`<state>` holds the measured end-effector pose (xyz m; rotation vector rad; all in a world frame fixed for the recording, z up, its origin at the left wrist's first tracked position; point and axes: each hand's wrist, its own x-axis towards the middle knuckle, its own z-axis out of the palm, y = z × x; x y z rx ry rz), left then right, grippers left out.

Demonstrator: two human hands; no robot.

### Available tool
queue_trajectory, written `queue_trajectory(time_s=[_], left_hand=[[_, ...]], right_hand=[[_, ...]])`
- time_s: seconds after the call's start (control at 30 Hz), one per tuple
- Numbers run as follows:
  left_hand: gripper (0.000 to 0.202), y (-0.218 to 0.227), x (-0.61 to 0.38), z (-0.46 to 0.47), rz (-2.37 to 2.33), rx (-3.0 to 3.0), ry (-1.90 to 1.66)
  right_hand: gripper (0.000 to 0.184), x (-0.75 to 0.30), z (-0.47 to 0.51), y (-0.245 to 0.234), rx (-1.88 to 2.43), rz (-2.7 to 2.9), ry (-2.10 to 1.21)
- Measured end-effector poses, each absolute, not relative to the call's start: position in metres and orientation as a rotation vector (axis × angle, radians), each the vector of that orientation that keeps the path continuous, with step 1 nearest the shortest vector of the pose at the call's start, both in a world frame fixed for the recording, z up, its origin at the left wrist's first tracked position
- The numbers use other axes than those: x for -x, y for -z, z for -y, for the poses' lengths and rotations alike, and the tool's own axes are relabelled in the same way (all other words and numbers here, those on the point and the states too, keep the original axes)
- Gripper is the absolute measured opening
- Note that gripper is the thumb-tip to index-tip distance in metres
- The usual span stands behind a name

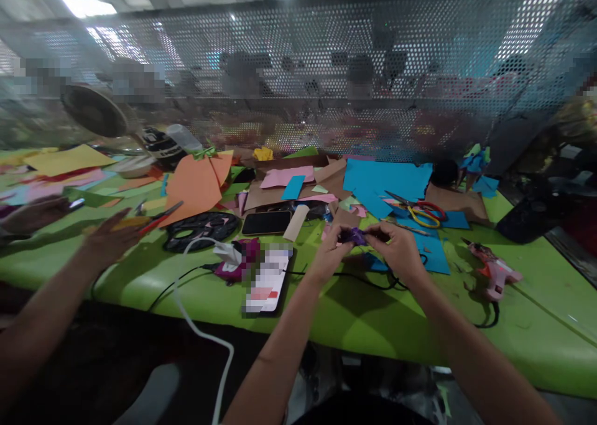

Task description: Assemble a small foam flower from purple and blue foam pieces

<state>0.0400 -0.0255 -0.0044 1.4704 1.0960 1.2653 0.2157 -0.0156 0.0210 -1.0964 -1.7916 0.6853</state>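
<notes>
Green table: L hand & R hand both pinching purple piece.

I see: purple bit, lime-green table, blue paper, orange sheet, pink glue gun, scissors w/ red + yellow handles, black phone, grey dot-perforated screen.

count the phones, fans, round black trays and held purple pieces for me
phones: 2
fan: 1
round black tray: 1
purple piece: 1
total: 5
</notes>
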Motion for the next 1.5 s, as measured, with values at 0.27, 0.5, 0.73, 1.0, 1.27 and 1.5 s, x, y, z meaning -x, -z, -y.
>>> queue_trajectory(time_s=[0.27, 0.5, 0.73, 1.0, 1.27, 1.5], left_hand=[[0.014, 0.007, -0.043, 0.022, -1.126, -1.409, -1.280], [0.024, 0.001, -0.042, 0.027, -1.203, -1.771, -1.435], [0.034, 0.000, -0.045, 0.029, -1.173, -1.750, -1.435], [0.030, 0.006, -0.047, 0.025, -1.091, -1.472, -1.396], [0.041, 0.010, -0.047, 0.022, -0.964, -1.163, -1.385], [0.039, 0.004, -0.050, 0.026, -0.925, -1.100, -1.374]], right_hand=[[0.019, -0.216, 0.008, -0.017, 1.039, 1.680, -1.051], [0.023, -0.213, 0.006, -0.016, 1.050, 1.549, -1.159], [0.023, -0.210, 0.005, -0.013, 1.067, 1.525, -1.121], [0.024, -0.207, 0.010, -0.015, 1.036, 1.491, -1.121], [0.022, -0.206, 0.013, -0.016, 0.989, 1.535, -1.070], [0.019, -0.208, 0.019, -0.018, 0.963, 1.650, -0.743]])
